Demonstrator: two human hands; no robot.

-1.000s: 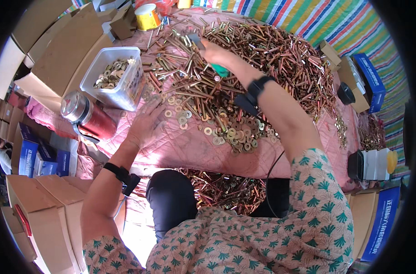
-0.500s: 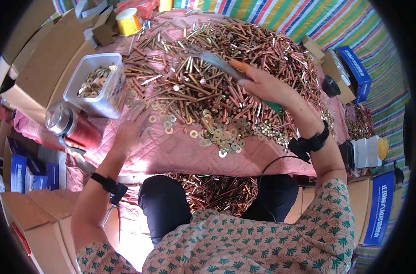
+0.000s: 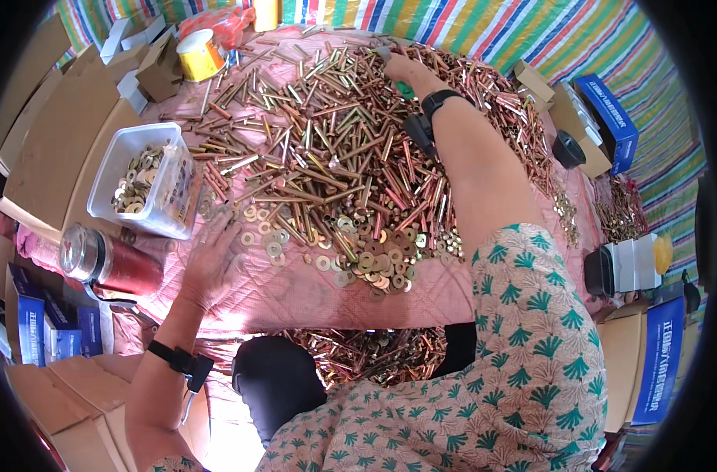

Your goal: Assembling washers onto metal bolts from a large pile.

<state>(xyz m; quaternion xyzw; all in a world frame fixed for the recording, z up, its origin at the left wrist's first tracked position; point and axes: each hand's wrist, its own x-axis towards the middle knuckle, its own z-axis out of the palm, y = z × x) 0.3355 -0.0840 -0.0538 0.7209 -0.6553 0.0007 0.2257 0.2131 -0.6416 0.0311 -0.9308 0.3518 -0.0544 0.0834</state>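
Green-handled grey tool (image 3: 405, 90) sits gripped in the right hand (image 3: 406, 73), upper centre, over the heap of long coppery metal rods (image 3: 350, 149). The left hand (image 3: 210, 263) lies flat, fingers spread, on pink quilted cloth (image 3: 268, 303), centre-left, near round brass-coloured washers (image 3: 382, 262). Risk: one hard sweep could roll rods among washers.

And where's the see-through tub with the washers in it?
In the head view, the see-through tub is on the left side of the pink cloth, just beyond the red flask and ahead-left of the left hand.
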